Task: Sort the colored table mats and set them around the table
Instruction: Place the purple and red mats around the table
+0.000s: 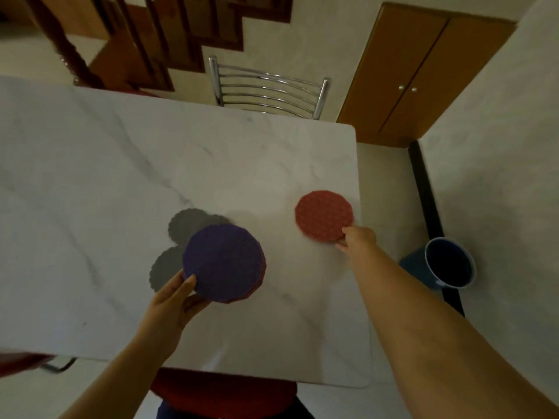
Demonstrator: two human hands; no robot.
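White marble table (121, 176), chrome chair (266, 92) at top centre. Left hand (172, 300) grips a purple-topped mat stack (223, 261) at centre; right hand (357, 238) pinches a round red mat (323, 214) by its edge.

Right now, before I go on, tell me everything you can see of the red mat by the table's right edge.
The red mat is round, with a slightly scalloped rim and a woven or knitted-looking texture, probably fabric. It lies flat, or nearly so, on the white marble-look table, close to its right edge. The right hand pinches its near rim; nothing else touches it. It sits well apart from the stack held in the left hand. Its underside is hidden.
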